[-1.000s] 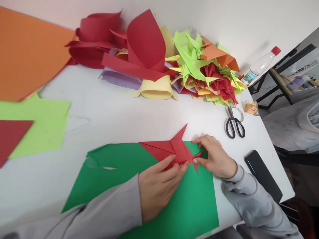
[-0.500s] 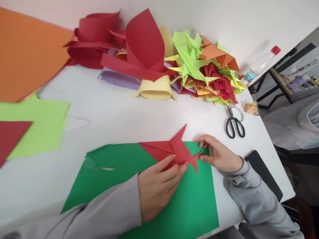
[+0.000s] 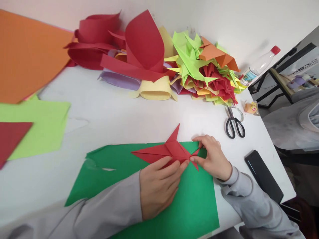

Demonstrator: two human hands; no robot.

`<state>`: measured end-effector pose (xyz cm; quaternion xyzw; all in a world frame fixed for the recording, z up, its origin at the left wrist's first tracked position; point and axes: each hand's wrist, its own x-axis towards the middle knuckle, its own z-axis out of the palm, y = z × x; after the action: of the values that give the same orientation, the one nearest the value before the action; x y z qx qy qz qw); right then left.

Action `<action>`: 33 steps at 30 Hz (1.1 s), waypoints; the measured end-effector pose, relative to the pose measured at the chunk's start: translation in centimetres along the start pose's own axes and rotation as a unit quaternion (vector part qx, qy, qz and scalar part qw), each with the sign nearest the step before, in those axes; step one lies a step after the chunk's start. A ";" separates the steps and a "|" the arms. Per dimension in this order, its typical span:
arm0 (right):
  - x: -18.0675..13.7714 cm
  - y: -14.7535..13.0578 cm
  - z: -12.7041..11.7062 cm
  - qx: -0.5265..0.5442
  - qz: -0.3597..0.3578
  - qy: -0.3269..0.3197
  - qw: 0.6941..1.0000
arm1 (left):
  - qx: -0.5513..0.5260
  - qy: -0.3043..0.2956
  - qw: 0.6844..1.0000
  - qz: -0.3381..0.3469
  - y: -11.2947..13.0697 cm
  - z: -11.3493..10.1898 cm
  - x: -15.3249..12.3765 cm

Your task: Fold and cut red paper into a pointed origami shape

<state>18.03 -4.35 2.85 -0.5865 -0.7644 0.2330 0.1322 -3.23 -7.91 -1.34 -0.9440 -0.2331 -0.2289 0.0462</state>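
A red origami figure (image 3: 175, 149) with a long pointed end, one raised point and a forked tail lies over the top edge of a green paper sheet (image 3: 196, 199). My left hand (image 3: 160, 186) grips its lower edge, fingers together along the paper; the thumb side rests on the red folds. Thumb and index finger of my right hand (image 3: 214, 157) pinch the figure at the forked tail, covering part of it. Under both wrists, the green sheet lies flat on the white table, with a small tear near its left side.
Black-handled scissors (image 3: 234, 124) and a roll of clear tape (image 3: 238, 114) lie right of the hands, with a phone (image 3: 264, 176) nearer. Behind are a pile of folded paper figures (image 3: 189, 63), curled red paper (image 3: 146, 43) and a bottle (image 3: 259, 66). Orange sheets (image 3: 30, 56) stand left.
The red origami figure has shifted slightly left and turned a little. My right hand has moved left and closed in on the tail. My left hand has barely moved.
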 end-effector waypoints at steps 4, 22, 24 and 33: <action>-0.2 -0.2 0.1 -0.018 -0.003 -0.011 1.000 | -0.019 -0.009 1.000 0.001 -0.3 -0.1 0.3; -0.2 -0.6 -0.2 -0.038 0.016 -0.030 0.999 | 0.050 -0.031 0.995 0.083 -0.3 -1.3 0.6; -0.2 -0.6 -0.3 -0.041 0.016 -0.032 0.999 | 0.047 -0.031 0.995 0.083 -0.2 -1.5 0.4; -0.1 -0.5 -0.4 -0.040 0.008 -0.033 0.999 | 0.001 -0.005 0.999 0.039 0.1 -2.3 0.2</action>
<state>17.82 -4.52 3.46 -0.5895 -0.7723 0.2224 0.0815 -4.02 -8.36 0.78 -0.9533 -0.1970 -0.2221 0.0552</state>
